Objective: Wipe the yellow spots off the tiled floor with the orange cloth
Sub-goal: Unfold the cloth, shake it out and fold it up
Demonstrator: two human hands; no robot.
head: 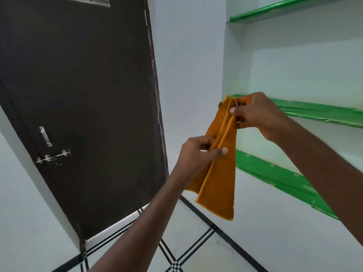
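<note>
The orange cloth [221,173] hangs in the air in front of me, folded lengthwise, its lower end dangling free. My right hand [257,114] pinches its top end next to the green shelves. My left hand [198,152] grips the cloth's left edge about halfway down, thumb on the front. The tiled floor [198,250] is white with black line patterns and shows at the bottom of the view. No yellow spots are visible on the part of the floor in view.
A dark brown door [82,95] with a metal latch [53,157] stands at the left. A wall niche with green shelves [314,112] fills the right side. A white wall corner [188,65] lies between them.
</note>
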